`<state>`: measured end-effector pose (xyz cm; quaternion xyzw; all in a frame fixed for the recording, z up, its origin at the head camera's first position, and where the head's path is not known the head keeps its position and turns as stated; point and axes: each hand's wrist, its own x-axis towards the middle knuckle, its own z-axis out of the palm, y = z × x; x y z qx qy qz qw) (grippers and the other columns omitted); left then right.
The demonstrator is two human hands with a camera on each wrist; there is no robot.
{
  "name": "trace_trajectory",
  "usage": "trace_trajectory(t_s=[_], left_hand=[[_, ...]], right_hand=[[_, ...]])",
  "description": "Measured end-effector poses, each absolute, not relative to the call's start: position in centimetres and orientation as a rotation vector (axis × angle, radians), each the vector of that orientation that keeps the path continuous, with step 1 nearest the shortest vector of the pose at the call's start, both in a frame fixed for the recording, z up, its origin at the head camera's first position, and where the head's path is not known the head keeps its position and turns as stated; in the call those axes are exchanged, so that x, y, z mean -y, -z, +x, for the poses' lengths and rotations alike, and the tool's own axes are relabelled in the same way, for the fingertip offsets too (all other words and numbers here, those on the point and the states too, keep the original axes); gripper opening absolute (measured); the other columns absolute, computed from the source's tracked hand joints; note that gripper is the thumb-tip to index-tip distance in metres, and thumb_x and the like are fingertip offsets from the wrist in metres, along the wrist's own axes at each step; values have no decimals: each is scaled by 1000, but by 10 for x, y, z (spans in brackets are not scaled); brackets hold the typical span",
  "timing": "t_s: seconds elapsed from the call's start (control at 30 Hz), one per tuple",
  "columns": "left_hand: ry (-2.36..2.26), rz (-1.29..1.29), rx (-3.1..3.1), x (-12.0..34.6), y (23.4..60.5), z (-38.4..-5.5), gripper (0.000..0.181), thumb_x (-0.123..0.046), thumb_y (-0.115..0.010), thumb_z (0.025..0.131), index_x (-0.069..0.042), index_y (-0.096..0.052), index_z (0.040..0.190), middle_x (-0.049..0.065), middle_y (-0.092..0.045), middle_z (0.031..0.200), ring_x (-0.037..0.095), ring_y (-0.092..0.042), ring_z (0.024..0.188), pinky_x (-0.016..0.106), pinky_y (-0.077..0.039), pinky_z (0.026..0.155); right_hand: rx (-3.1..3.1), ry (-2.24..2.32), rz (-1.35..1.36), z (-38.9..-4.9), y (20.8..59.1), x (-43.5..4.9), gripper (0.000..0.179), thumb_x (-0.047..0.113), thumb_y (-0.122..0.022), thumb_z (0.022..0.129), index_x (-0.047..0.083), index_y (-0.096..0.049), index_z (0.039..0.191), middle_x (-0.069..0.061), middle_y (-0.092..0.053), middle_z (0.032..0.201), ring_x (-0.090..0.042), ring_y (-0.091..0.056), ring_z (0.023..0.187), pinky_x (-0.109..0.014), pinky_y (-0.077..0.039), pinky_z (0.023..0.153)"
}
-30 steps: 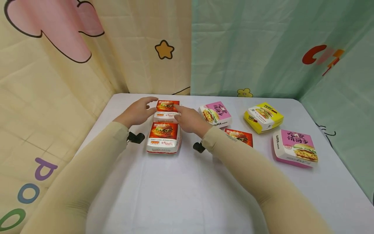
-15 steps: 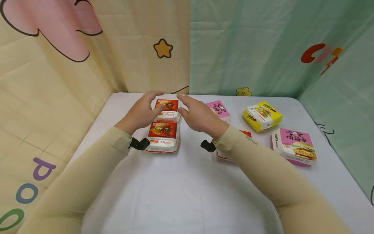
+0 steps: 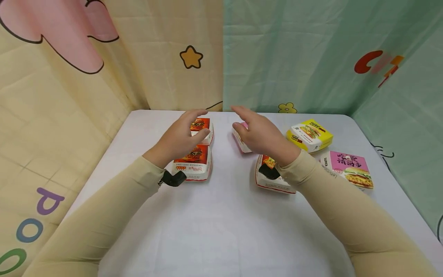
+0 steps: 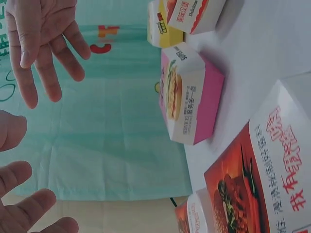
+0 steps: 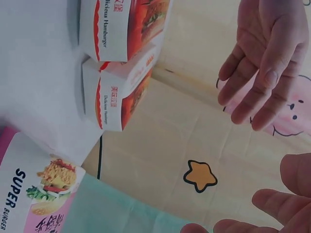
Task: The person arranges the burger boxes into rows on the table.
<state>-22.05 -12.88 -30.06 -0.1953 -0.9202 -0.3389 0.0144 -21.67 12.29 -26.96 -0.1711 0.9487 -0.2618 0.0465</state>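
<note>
Both hands hover over the table with nothing in them, palms facing each other. The left hand (image 3: 178,138) is above two red-and-white burger boxes, the far one (image 3: 201,124) and the near one (image 3: 198,163), which stand in a line front to back. Its fingers are relaxed and apart from the boxes. The right hand (image 3: 264,136) hangs over a pink-and-white burger box (image 5: 29,189), largely covering it in the head view. Below the right wrist sits a third red burger box (image 3: 275,186), partly hidden by the black wrist camera.
A yellow burger box (image 3: 309,134) lies at the back right. Nearer the table's right side is another pink burger box (image 3: 351,169), partly behind the right sleeve. Patterned curtains (image 3: 256,57) stand around the white table (image 3: 214,231).
The hands have left the far red box, rising and parting. The right hand has moved right towards the pink box; the left hand has shifted slightly right. The boxes have stayed put.
</note>
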Motion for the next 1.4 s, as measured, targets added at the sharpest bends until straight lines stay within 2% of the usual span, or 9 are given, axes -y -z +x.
trace_trajectory(t_s=[0.23, 0.37, 0.5, 0.6, 0.73, 1.1, 1.4], left_hand=[[1055, -697, 2828, 115, 302, -214, 63, -35, -62, 104, -18, -40, 161, 3, -42, 165, 25, -39, 155, 51, -35, 126], [1069, -722, 2858, 108, 304, -210, 66, -38, -62, 104, -17, -38, 162, 2, -39, 167, 26, -40, 153, 50, -41, 122], [1074, -740, 2880, 102, 307, -209, 66, -38, -62, 105, -18, -38, 162, 2, -37, 168, 28, -51, 142, 51, -46, 117], [1054, -762, 2880, 97, 311, -211, 65, -37, -62, 105, -16, -39, 162, 3, -39, 167, 27, -50, 145, 49, -41, 121], [1012, -782, 2904, 91, 318, -215, 67, -37, -63, 104, -15, -37, 163, 3, -39, 167, 24, -38, 155, 47, -35, 127], [908, -773, 3008, 72, 320, -232, 70, -41, -64, 104, -19, -35, 164, 2, -37, 169, 25, -41, 152, 47, -36, 126], [814, -743, 3113, 56, 315, -258, 72, -44, -63, 104, -21, -33, 165, 3, -34, 171, 25, -36, 156, 49, -35, 127]], right_hand=[[-2881, 786, -509, -215, 278, -143, 63, 37, -50, 111, 27, -26, 169, -6, -19, 177, -29, -20, 164, -55, -23, 130], [-2872, 773, -483, -213, 283, -154, 65, 39, -50, 111, 27, -25, 169, -6, -16, 178, -31, -19, 164, -57, -22, 130], [-2865, 748, -440, -212, 287, -163, 67, 42, -51, 110, 29, -24, 169, -6, -13, 178, -34, -17, 164, -59, -22, 130], [-2877, 720, -422, -212, 288, -169, 68, 44, -51, 109, 29, -22, 169, -6, -12, 179, -35, -17, 164, -60, -21, 130], [-2879, 702, -389, -213, 290, -177, 69, 45, -50, 110, 30, -20, 170, -7, -11, 179, -37, -16, 164, -61, -21, 129], [-2868, 665, -361, -226, 295, -198, 69, 42, -50, 111, 24, -21, 170, -14, -14, 178, -42, -19, 162, -64, -23, 127], [-2855, 548, -339, -245, 303, -205, 65, 38, -50, 111, 18, -28, 168, -17, -17, 176, -44, -22, 161, -63, -25, 127]])
